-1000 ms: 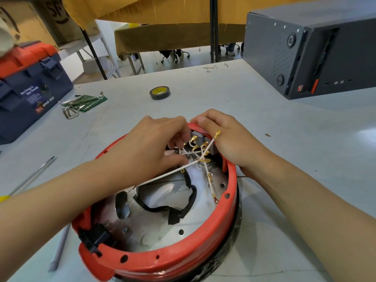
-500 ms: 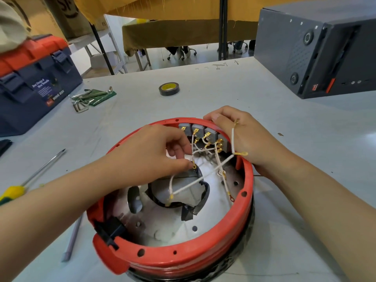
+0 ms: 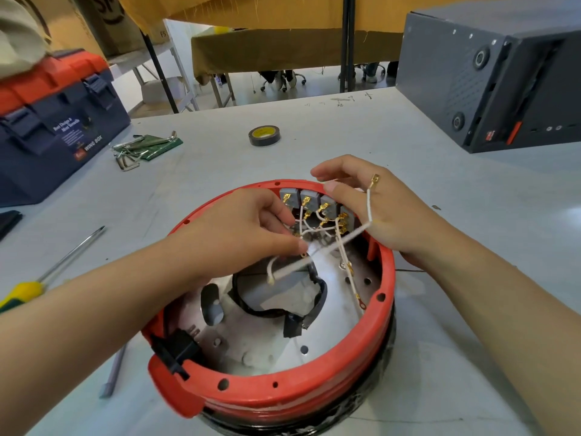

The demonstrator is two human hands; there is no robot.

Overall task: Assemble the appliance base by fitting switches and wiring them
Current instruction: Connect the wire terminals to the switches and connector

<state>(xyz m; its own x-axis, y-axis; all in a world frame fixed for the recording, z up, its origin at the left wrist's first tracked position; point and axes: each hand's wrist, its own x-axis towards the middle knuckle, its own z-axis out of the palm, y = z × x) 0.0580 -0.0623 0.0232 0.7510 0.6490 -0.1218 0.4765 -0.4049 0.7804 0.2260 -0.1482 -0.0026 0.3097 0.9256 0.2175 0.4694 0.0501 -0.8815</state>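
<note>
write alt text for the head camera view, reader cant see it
Two bare hands work on white wires at a row of grey switches inside a round red appliance base on a grey table. The left hand pinches wires; the right hand rests at the rim. A screwdriver, tape roll and toolbox lie nearby.
</note>
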